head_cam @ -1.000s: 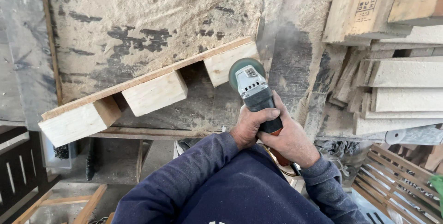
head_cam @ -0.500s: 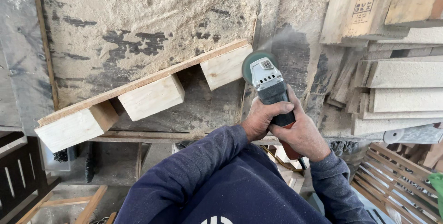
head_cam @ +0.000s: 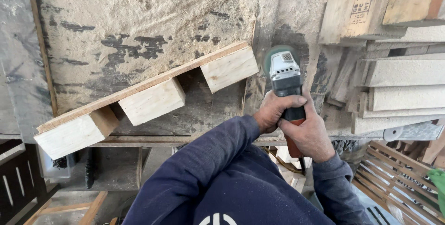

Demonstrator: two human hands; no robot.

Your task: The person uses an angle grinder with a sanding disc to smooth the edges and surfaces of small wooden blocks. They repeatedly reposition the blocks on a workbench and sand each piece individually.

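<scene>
Bright, even daylight, soft and without glare. Short, faint shadows under the wooden blocks (head_cam: 153, 100) on the dusty workbench (head_cam: 139, 30). Darker, dimmer area at lower left beneath the bench. Sharp focus across most of the view. Slight wide-angle bending at the edges, stacked boards (head_cam: 403, 86) leaning outward at right.

Blocks (head_cam: 153, 100): pale raw wood, matt, sawn faces. Bench (head_cam: 139, 16): rough, dusted with sawdust (dark patches show through). Grinder (head_cam: 286, 79): grey metal head, matt plastic body. Sleeve (head_cam: 204, 160): navy cloth.

Grey-green angle grinder (head_cam: 286, 79), perhaps upright, beside block.
</scene>
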